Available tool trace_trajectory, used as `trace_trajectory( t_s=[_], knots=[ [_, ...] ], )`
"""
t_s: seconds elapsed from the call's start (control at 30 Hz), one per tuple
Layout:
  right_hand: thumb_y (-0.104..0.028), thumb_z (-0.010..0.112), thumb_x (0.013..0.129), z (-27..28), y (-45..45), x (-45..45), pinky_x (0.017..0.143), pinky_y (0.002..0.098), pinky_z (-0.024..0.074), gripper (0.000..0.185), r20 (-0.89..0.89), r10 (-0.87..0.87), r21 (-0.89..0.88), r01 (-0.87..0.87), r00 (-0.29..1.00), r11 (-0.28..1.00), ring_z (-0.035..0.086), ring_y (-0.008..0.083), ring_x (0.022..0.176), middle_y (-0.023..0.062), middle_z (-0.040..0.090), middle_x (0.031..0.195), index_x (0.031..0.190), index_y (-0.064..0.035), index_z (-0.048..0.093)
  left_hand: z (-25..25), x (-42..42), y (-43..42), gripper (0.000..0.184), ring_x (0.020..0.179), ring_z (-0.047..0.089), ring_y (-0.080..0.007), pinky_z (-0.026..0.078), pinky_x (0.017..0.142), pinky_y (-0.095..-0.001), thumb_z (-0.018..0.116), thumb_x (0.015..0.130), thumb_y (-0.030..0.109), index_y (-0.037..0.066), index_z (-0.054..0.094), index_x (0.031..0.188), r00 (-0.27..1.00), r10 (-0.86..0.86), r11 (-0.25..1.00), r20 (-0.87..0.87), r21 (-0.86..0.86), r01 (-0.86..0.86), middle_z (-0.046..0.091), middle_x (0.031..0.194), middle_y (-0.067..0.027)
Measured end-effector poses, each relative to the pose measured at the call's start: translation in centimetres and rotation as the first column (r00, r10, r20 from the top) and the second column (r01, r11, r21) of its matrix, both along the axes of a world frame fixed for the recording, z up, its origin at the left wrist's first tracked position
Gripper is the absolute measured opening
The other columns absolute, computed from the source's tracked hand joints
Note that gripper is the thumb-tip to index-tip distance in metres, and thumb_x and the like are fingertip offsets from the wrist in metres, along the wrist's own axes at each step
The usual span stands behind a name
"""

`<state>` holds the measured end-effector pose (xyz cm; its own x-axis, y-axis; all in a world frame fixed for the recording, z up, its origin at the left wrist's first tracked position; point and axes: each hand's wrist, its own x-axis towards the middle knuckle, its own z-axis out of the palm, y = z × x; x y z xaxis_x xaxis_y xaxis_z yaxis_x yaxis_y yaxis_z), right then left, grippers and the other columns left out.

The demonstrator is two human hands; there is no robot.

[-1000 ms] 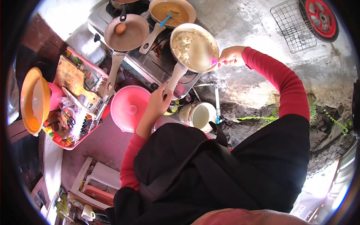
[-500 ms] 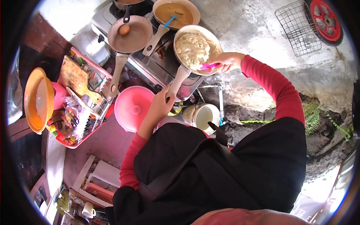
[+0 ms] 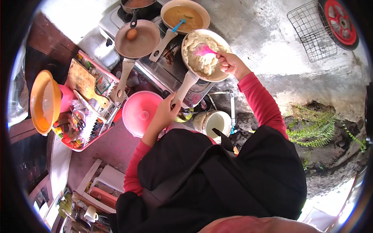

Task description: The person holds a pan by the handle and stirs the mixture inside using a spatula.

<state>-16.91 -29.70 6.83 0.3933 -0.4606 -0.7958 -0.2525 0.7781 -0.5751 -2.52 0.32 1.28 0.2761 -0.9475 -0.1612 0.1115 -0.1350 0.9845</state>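
The right hand (image 3: 232,64) pinches the spatula (image 3: 208,51), which has swung from the five-o'clock edge of the pan (image 3: 218,75) to mid-mix (image 3: 205,66) (mid-stir, seemingly); the left hand (image 3: 165,110) clasps the handle (image 3: 187,85) at seven o'clock; the pan sits toward twelve.

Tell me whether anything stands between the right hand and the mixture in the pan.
Nothing visible does: the pan is uncovered, and the pink utensil in the right hand reaches the pale mixture.

Green fern (image 3: 316,130) against dark rough ground (image 3: 326,171); blotchy grey wall (image 3: 244,23) beyond fern, bright light patches (image 3: 276,56); pinkish floor (image 3: 93,155) well left of fern
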Motion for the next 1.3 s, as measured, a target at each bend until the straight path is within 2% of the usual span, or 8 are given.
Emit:
trace_trajectory(
  t_s=[0.17,0.3,0.33,0.37,0.5,0.67,1.13,1.3],
  knots=[
    [-0.017,0.042,0.096,-0.8,-2.6,-3.7,0.035,0.0218,0.0202,0.025,0.196,-0.109,0.125,0.085,0.975,0.988,0.025,0.0044,0.038,-0.0076,0.03,0.049,0.074,-0.0075,0.049,-0.2,0.4,0.1,0.046,0.077,0.059,-0.0145,0.049,0.064,-0.0272,0.055,0.092,0.017,-0.008,0.043,0.129,0.996,-0.094,0.992,0.006,0.087,0.093,0.061,0.096,-0.0127],
    [-0.025,0.046,0.094,0.4,-4.0,-4.7,0.045,0.0255,0.0386,0.025,-0.168,0.261,-0.152,-0.287,0.951,0.946,0.049,0.0122,0.048,-0.0021,0.049,0.056,0.079,-0.0067,0.055,-0.4,0.2,0.1,0.047,0.083,0.059,-0.0167,0.049,0.071,-0.0288,0.055,0.092,0.018,-0.008,0.044,0.129,0.998,-0.046,0.998,0.048,0.037,0.044,0.062,0.099,-0.0142],
    [-0.024,0.049,0.092,-0.3,-4.0,-4.3,0.049,0.0287,0.0434,0.022,-0.671,0.287,-0.555,-0.72,0.683,0.417,0.055,0.0157,0.053,0.0007,0.053,0.059,0.082,-0.0067,0.057,-0.3,0.3,0.1,0.047,0.085,0.059,-0.0171,0.048,0.073,-0.0295,0.055,0.092,0.018,-0.009,0.044,0.128,0.994,-0.057,0.997,0.091,0.053,0.052,0.062,0.1,-0.015],
    [-0.024,0.051,0.09,-1.1,-4.2,-4.0,0.053,0.032,0.0481,0.019,-0.913,-0.13,-0.329,-0.887,0.386,-0.324,0.061,0.0192,0.058,0.0036,0.058,0.062,0.085,-0.0067,0.058,-0.3,0.3,0.2,0.047,0.088,0.059,-0.0175,0.048,0.076,-0.0303,0.056,0.091,0.018,-0.009,0.045,0.128,0.988,-0.07,0.996,0.134,0.072,0.061,0.062,0.101,-0.0157],
    [-0.023,0.056,0.085,0.4,-1.4,-0.5,0.059,0.0402,0.0521,0.016,-0.82,-0.45,-0.093,-0.858,0.353,-0.504,0.066,0.0265,0.072,0.0131,0.064,0.071,0.089,-0.0074,0.055,-0.9,0.3,0.2,0.046,0.087,0.058,-0.0166,0.047,0.075,-0.03,0.056,0.091,0.019,-0.008,0.046,0.127,0.989,-0.063,0.997,0.135,0.041,0.058,0.062,0.1,-0.0151],
    [-0.02,0.05,0.088,0.5,0.6,0.3,0.059,0.0388,0.0515,0.014,-0.935,-0.306,-0.076,-0.945,0.178,-0.318,0.065,0.025,0.071,0.0135,0.065,0.073,0.092,-0.0069,0.054,-1.3,0.1,0.2,0.042,0.085,0.057,-0.0155,0.046,0.073,-0.0288,0.056,0.091,0.019,-0.004,0.049,0.125,0.982,-0.027,1.0,0.186,-0.007,0.028,0.061,0.096,-0.0118],
    [-0.04,0.055,0.081,9.4,4.8,-2.1,0.067,0.0406,0.0508,0.032,-0.939,-0.09,-0.325,-0.943,0.331,-0.072,0.065,0.0308,0.076,0.0109,0.067,0.075,0.081,-0.0117,0.071,-1.0,0.3,0.1,0.043,0.082,0.057,-0.0152,0.046,0.071,-0.0296,0.057,0.09,0.019,-0.005,0.049,0.125,0.983,-0.04,0.999,0.177,0.006,0.04,0.062,0.094,-0.0117],
    [-0.044,0.057,0.079,2.3,3.5,-0.4,0.066,0.0395,0.0511,0.035,-0.939,-0.022,-0.332,-0.918,0.344,-0.218,0.066,0.0284,0.072,0.011,0.067,0.074,0.08,-0.0114,0.072,-1.1,0.0,0.2,0.043,0.082,0.058,-0.0159,0.047,0.071,-0.0305,0.056,0.09,0.019,-0.006,0.048,0.125,0.985,-0.017,1.0,0.17,-0.019,0.02,0.062,0.095,-0.0124]
  ],
)
